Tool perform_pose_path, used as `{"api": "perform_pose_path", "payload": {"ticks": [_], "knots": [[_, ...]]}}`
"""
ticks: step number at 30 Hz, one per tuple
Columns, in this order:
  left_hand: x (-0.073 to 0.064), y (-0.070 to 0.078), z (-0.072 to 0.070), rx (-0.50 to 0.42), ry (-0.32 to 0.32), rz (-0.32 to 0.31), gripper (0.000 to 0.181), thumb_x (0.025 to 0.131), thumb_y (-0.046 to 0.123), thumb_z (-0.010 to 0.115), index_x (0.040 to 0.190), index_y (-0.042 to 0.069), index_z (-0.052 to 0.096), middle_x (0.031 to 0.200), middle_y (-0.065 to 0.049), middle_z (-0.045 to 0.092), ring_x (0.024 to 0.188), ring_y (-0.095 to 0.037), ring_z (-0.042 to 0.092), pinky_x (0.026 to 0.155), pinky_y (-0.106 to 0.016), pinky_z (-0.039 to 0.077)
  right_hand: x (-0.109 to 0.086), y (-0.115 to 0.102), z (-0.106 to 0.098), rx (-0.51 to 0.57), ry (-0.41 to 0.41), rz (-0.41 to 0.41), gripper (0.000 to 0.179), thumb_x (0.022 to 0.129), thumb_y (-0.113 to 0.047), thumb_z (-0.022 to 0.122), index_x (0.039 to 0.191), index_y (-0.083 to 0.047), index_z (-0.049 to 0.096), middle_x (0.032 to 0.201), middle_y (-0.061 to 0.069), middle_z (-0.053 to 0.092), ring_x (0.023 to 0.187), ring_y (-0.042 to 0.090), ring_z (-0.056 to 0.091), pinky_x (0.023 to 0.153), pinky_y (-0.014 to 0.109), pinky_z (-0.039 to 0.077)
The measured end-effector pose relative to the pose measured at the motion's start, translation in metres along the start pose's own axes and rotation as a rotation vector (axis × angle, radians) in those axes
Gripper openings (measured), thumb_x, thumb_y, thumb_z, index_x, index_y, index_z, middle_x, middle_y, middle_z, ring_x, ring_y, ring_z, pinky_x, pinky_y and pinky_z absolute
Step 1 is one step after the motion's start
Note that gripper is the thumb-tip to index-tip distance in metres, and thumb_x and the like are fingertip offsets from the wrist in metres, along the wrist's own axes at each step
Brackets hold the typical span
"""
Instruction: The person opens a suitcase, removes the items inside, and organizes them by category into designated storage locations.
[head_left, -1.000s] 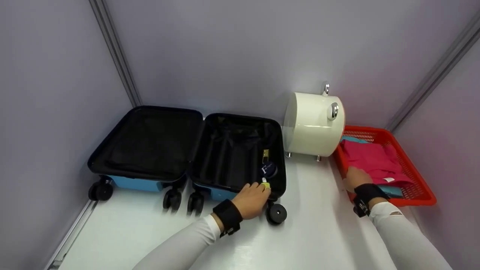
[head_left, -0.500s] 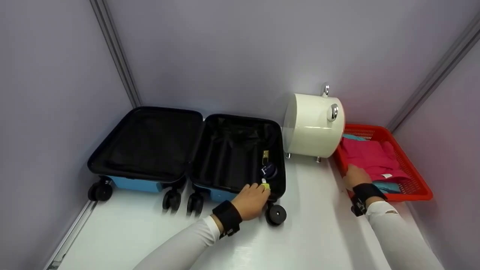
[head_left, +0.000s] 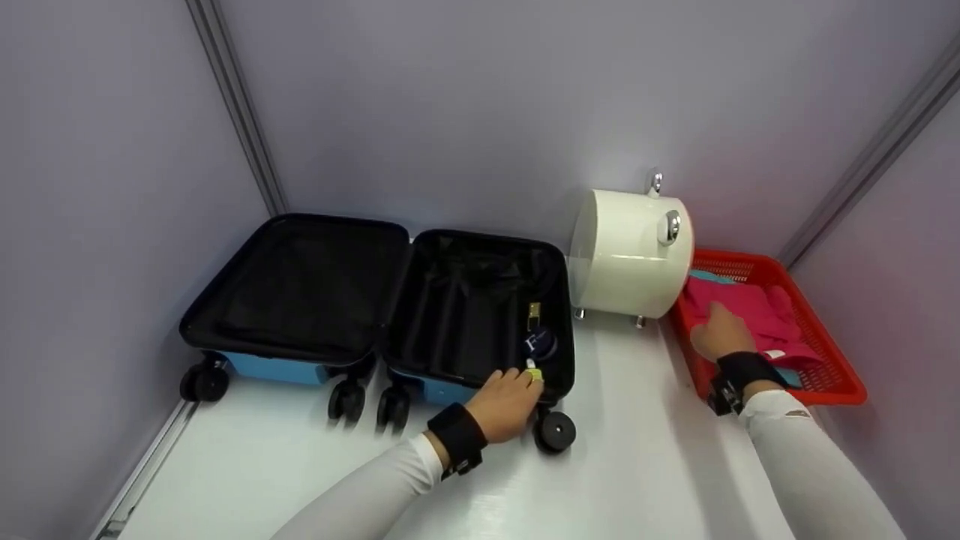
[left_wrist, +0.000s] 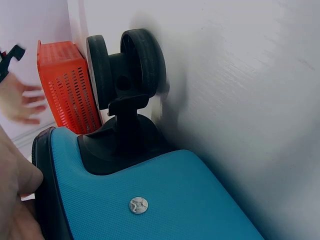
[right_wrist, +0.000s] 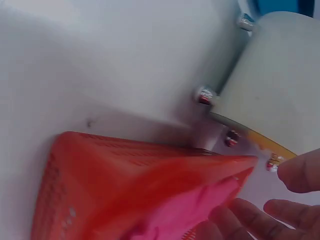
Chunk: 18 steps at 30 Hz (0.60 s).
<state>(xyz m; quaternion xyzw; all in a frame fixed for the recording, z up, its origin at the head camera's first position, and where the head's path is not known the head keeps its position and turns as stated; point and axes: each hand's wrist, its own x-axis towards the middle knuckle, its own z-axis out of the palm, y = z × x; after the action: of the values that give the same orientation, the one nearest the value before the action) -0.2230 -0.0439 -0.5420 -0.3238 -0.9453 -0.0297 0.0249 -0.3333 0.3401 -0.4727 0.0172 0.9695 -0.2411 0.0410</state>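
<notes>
My left hand [head_left: 504, 405] lies over the near rim of the open suitcase [head_left: 439, 390]. Its fingertips are beside a small yellow-green item with a white tip [head_left: 533, 372]; I cannot tell whether they hold it. In the left wrist view, the thumb [left_wrist: 27, 177] shows against the black rim. My right hand [head_left: 724, 334] hovers over the near left part of the red basket [head_left: 832, 337], fingers spread and holding nothing in the right wrist view. Folded pink cloth [head_left: 742, 307] lies in the basket over blue-green cloth [head_left: 709, 277].
A dark round tin marked F [head_left: 540, 344] and a gold-coloured item [head_left: 534, 311] lie in the suitcase's right half. A cream cylinder [head_left: 637, 262] with chrome handles and feet stands between suitcase and basket. Suitcase wheels [head_left: 555, 432] jut toward me. Walls enclose the table [head_left: 622, 450].
My right hand has left the basket's left rim and moved up over the pink cloth. The basket has shifted slightly away from me. My left hand stays in place.
</notes>
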Motion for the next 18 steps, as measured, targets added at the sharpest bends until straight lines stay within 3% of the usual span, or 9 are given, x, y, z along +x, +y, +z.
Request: {"api": "perform_pose_path", "payload": {"ticks": [4,9,11,18], "knots": [[-0.001,0.001,-0.001,0.003,0.014,0.001,0.026,0.113,0.022,0.057,0.136,0.013,0.066,0.126,-0.004,0.069,0.103,-0.021,0.062,0.078,-0.030,0.043,0.008,-0.030,-0.024,0.079,0.148,-0.031,0.071,0.101,-0.017,0.048,0.161,0.017,0.028,0.147,0.045,0.050,0.122,0.057,0.055,0.112,0.073,0.045],[-0.002,0.002,-0.001,0.020,0.030,-0.003,0.026,0.113,0.023,0.058,0.135,0.013,0.066,0.124,-0.003,0.069,0.101,-0.020,0.062,0.078,-0.030,0.043,0.017,-0.069,-0.037,0.123,0.298,-0.088,0.067,0.104,-0.029,0.054,0.153,0.013,0.039,0.124,0.036,0.061,0.106,0.049,0.059,0.095,0.063,0.052],[-0.003,0.003,0.000,0.028,0.035,-0.008,0.025,0.112,0.023,0.059,0.135,0.014,0.066,0.124,-0.003,0.069,0.101,-0.019,0.062,0.079,-0.030,0.045,0.022,-0.081,-0.038,0.123,0.321,-0.100,0.067,0.104,-0.034,0.057,0.151,0.012,0.042,0.119,0.034,0.062,0.103,0.048,0.060,0.092,0.060,0.051],[-0.006,0.009,0.003,0.039,0.045,-0.007,0.023,0.110,0.025,0.063,0.131,0.015,0.067,0.123,-0.002,0.070,0.103,-0.019,0.063,0.084,-0.031,0.049,0.040,-0.103,-0.042,0.109,0.305,-0.063,0.079,0.104,-0.046,0.066,0.152,0.013,0.043,0.134,0.041,0.061,0.124,0.055,0.061,0.108,0.066,0.049]]}}
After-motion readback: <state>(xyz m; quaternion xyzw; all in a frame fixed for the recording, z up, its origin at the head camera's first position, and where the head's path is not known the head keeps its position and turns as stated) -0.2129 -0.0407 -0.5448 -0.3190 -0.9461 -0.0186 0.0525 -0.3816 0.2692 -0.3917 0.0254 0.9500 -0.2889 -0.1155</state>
